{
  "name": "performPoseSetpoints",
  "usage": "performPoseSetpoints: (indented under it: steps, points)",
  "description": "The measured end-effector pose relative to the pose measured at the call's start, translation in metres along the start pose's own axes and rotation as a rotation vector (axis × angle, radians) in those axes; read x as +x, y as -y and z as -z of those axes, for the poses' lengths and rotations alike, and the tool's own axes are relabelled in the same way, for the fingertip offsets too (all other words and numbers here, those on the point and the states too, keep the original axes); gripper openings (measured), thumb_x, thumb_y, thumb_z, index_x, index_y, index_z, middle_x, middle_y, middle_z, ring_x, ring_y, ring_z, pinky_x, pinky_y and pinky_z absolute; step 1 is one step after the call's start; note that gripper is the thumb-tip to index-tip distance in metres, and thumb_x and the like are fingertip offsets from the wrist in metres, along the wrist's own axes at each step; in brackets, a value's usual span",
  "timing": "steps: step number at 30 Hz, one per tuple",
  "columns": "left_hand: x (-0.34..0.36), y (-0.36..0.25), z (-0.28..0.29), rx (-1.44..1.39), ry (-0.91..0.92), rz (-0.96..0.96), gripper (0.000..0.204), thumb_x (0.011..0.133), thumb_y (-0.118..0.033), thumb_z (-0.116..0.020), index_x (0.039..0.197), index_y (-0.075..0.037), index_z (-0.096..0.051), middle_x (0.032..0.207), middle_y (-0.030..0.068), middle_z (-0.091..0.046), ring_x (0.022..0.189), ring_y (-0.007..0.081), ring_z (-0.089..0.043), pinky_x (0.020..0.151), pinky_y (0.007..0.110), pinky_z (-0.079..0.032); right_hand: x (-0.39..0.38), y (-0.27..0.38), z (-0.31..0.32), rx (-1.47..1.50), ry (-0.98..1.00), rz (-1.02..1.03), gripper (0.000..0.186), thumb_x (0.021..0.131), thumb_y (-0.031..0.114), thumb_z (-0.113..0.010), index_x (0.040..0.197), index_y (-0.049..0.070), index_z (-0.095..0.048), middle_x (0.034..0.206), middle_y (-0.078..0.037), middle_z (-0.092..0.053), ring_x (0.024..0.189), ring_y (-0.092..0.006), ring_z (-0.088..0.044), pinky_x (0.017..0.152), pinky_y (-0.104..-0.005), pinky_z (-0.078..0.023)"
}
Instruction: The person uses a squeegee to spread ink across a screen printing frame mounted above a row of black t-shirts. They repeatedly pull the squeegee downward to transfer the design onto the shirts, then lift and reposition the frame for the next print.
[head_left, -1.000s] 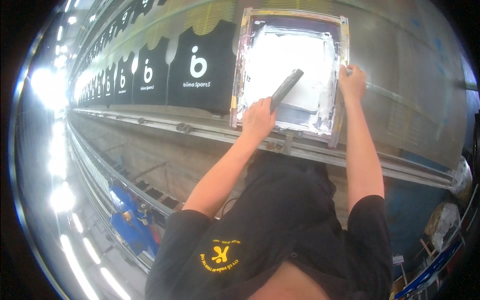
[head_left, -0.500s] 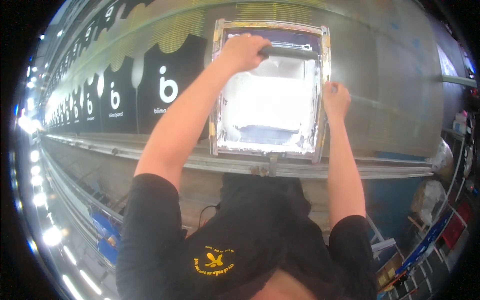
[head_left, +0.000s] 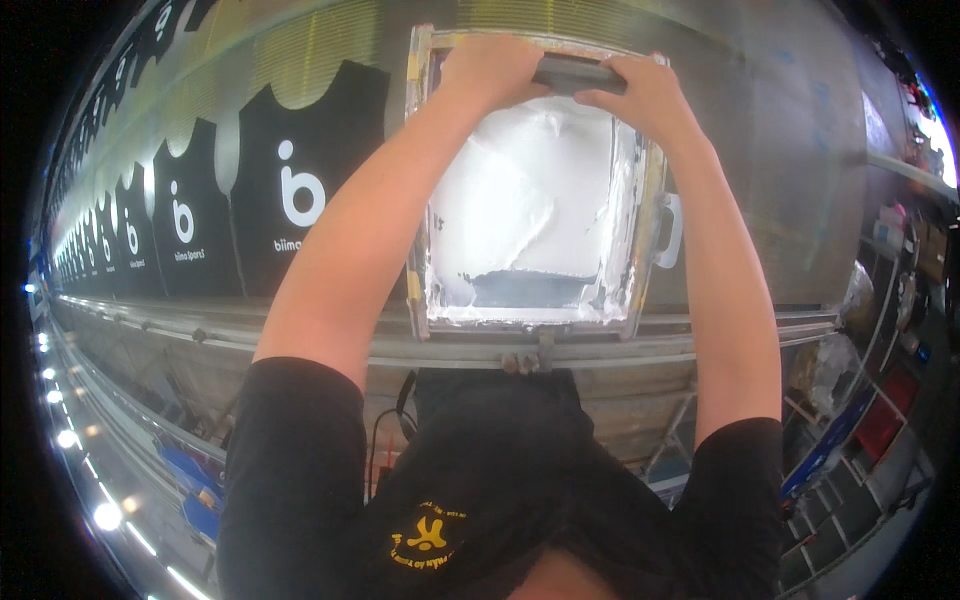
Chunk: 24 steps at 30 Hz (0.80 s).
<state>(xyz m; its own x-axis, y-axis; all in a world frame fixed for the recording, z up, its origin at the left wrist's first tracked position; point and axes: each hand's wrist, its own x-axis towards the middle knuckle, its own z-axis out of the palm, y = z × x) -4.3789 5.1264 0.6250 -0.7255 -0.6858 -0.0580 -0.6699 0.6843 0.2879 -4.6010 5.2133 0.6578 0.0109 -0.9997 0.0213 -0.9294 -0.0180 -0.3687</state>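
A screen-printing frame (head_left: 416, 180) lies on the long table in front of me, its mesh covered with thick white ink (head_left: 525, 190). At its far end is a dark squeegee (head_left: 577, 72), set crosswise. My left hand (head_left: 492, 70) is closed around the squeegee's left part. Closed on its right part is my right hand (head_left: 648, 95), with the thumb on the near side. The squeegee's blade edge is hidden by my hands and the ink. Beside the frame's right rail, a white curved mark (head_left: 669, 230) shows.
Black garment panels (head_left: 345, 130) with white prints lie in a row along the table to the left. A metal rail (head_left: 640, 347) with a clamp (head_left: 520, 362) runs along the table's near edge. Metal racks and shelving (head_left: 860, 420) stand at the right.
My right hand has moved from the frame's right rail onto the squeegee. My left hand has stayed on it. Ridges now show in the ink, and a white mark appears beside the right rail.
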Motion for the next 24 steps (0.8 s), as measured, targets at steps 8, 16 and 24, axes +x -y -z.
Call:
performPoseSetpoints:
  steps: [8,16,24]
  points:
    - [-0.070,-0.036,-0.029,0.014,-0.041,0.008,0.043,0.084,-0.054,-0.076,0.092,-0.012,-0.071,0.087,0.0099,-0.074,0.087,0.0333,-0.073,0.074,0.048,-0.057,-0.077,0.025,-0.026,-0.152,0.018,0.001,0.048,0.081,0.051,-0.083,0.088,0.005,-0.070,0.088,-0.012,-0.072,0.091,-0.0359,-0.070,0.079,-0.0483,-0.055]
    - [-0.223,-0.129,-0.066,-0.114,-0.105,0.031,0.033,0.079,-0.038,-0.084,0.080,-0.010,-0.067,0.080,0.0094,-0.070,0.080,0.0329,-0.071,0.069,0.046,-0.057,-0.251,0.056,-0.052,-0.036,-0.145,0.137,0.037,0.070,0.029,-0.090,0.079,0.010,-0.060,0.079,-0.006,-0.063,0.077,-0.0291,-0.063,0.072,-0.0421,-0.051]
    - [-0.315,-0.181,-0.088,-0.123,-0.227,0.016,0.032,0.069,-0.007,-0.079,0.096,-0.010,-0.064,0.096,0.0066,-0.064,0.093,0.0293,-0.063,0.081,0.042,-0.054,-0.343,0.075,-0.048,0.009,-0.027,0.204,0.041,0.063,0.011,-0.084,0.097,0.009,-0.061,0.100,-0.007,-0.059,0.101,-0.0286,-0.058,0.085,-0.0417,-0.047]
